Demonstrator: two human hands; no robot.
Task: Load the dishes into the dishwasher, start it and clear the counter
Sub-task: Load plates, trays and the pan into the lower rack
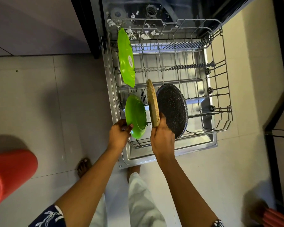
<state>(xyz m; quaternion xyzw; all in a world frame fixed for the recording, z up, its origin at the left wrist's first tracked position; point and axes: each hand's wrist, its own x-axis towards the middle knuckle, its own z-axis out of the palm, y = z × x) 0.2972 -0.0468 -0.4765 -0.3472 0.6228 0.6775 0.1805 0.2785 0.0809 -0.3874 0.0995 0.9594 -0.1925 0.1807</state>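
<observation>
Red bucket (10,174) at 8 o'clock, red ribbed item (275,218) at 4 o'clock, both on grey tiled floor (47,104).

The two plates (135,117) (126,57) are bright green. The pan (172,108) is black with tiny specks. The bucket (10,174) is red.

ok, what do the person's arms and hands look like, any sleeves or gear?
Left hand and right hand are bare, no gloves, watch or bracelet visible. Forearms uncovered. A dark navy fabric sleeve with white print covers the left upper arm; a matching sleeve edge shows on the right.
</observation>
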